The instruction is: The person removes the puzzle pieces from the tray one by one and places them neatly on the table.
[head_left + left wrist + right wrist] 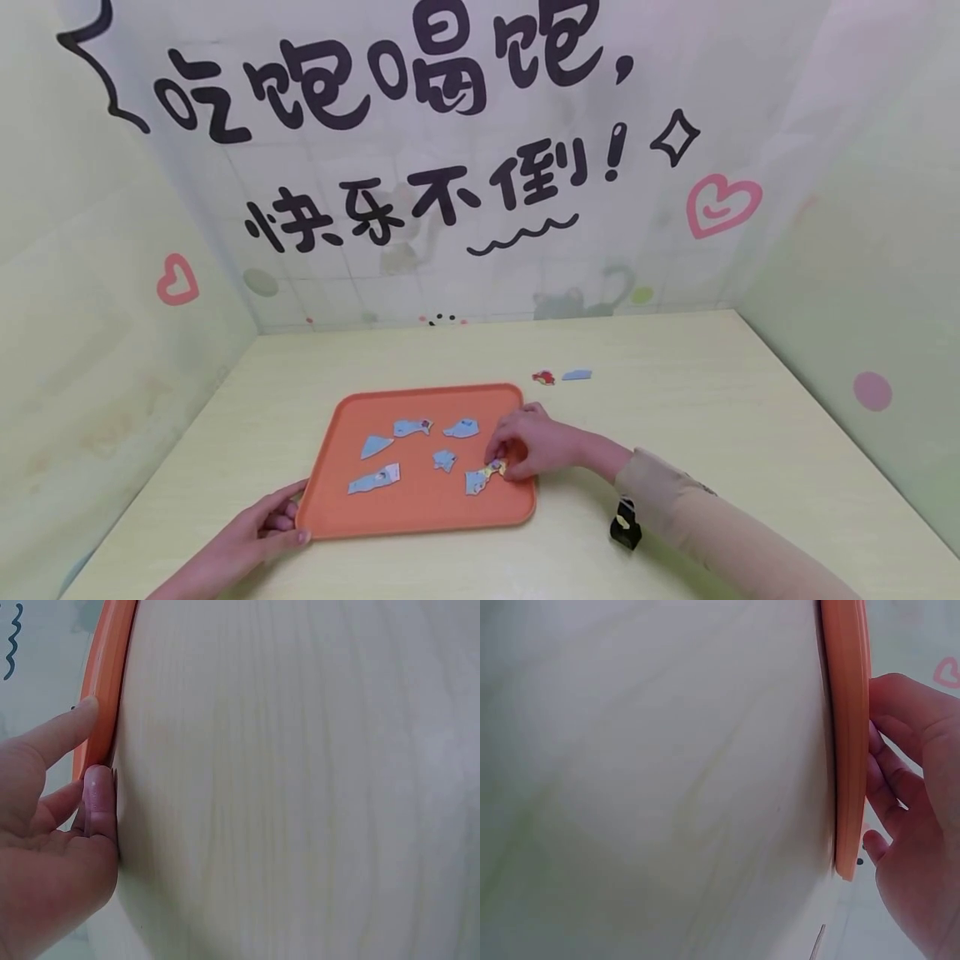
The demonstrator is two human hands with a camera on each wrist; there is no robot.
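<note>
An orange tray (420, 518) lies on the table with several light-blue puzzle pieces on it, among them a star-like piece (444, 460) and a long piece (373, 479). My left hand (251, 529) holds the tray's near left corner, its thumb at the rim. Over the tray's right side, my right hand (542, 442) pinches a yellow-patterned puzzle piece (496, 469) between thumb and fingers. That piece lies against a blue piece (476, 482); whether they are joined I cannot tell. In the right wrist view the tray's rim hides the fingertips.
Beyond the tray's far right corner, a red piece (543, 377) and a pale-blue piece (577, 375) lie on the wooden table (675, 375). A black object (625, 525) hangs by the right sleeve. Printed walls (480, 275) stand behind and at both sides.
</note>
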